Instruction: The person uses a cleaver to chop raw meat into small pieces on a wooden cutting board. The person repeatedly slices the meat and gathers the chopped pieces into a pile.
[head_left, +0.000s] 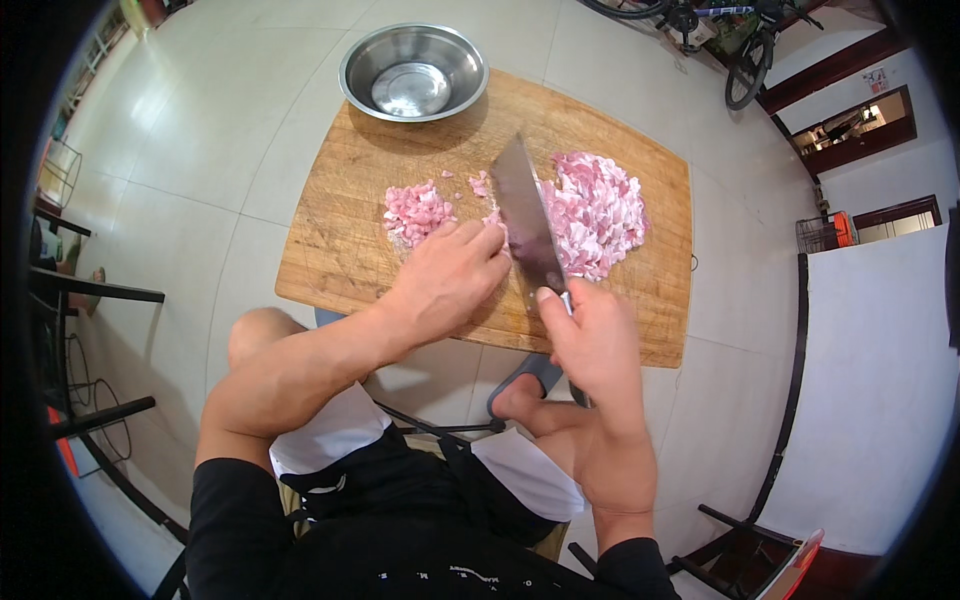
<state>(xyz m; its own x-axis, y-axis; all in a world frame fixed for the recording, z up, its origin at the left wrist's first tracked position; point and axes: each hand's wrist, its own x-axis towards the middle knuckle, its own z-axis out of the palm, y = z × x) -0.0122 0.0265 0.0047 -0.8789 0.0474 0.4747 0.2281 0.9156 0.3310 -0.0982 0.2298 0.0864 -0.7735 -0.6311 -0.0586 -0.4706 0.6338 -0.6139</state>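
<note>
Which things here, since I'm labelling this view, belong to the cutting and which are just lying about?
Part of the cutting:
cleaver, held in the right hand
small meat pile, beside the left hand
larger meat pile, right of the blade
wooden board
metal bowl on the board, probably

Just lying about:
bicycle, upper right
wire basket, far right

Pale, glossy tiled floor point(180, 230)

The board point(330, 240) lies in the middle of the frame, with the bowl point(413, 90) on its upper left. On the board, below the bowl, is the left meat heap point(417, 208). Between it and the right meat heap point(600, 215) is the cleaver point(527, 215), in the right hand point(592, 335). The left hand point(452, 272) is left of the cleaver.
</note>
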